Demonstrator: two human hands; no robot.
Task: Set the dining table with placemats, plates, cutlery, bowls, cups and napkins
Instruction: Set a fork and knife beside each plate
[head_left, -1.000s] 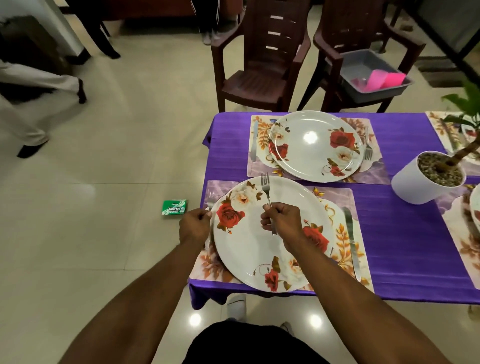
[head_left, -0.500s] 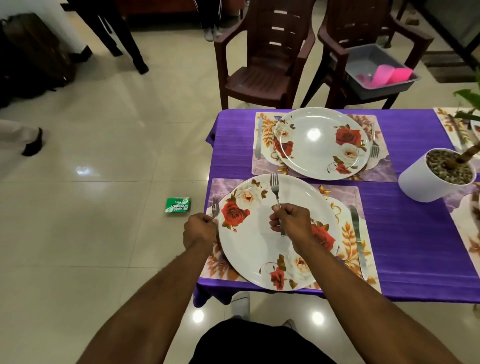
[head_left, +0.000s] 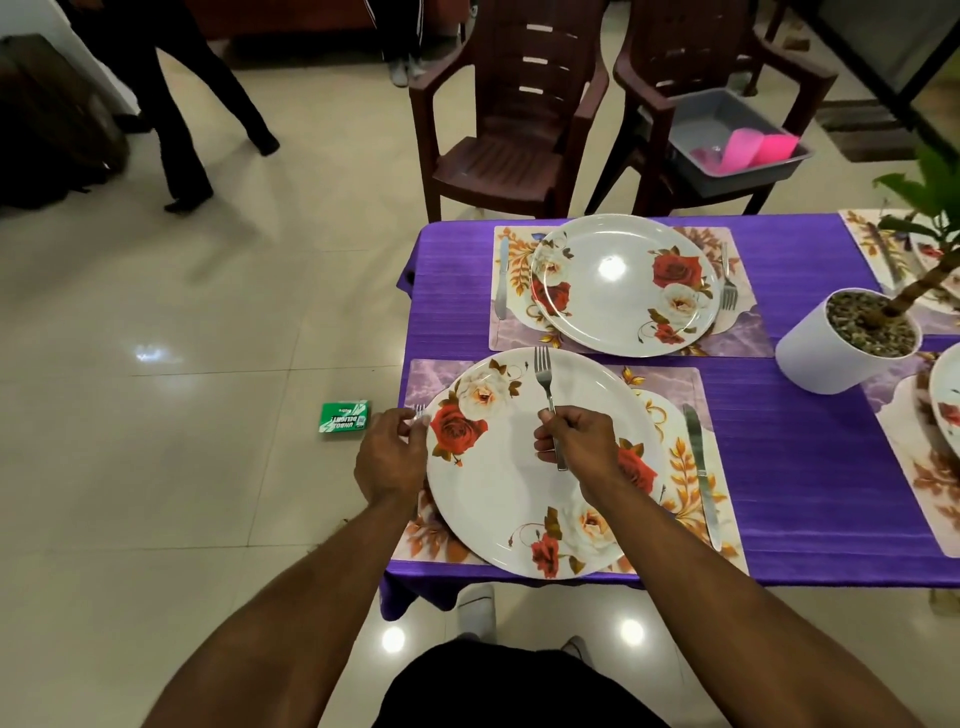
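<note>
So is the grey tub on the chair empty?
No, not empty. The grey tub on the chair holds pink things lying in its bottom; what they are, I cannot tell.

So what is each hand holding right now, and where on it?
Right hand pinches a fork at mid-handle, tines pointing away over the near plate. Left hand holds a second fork beside the plate; only its tines show.

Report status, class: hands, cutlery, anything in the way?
Right hand grips fork above near plate. Left hand pinches second fork at the plate's left edge. Nothing in the way.
</note>
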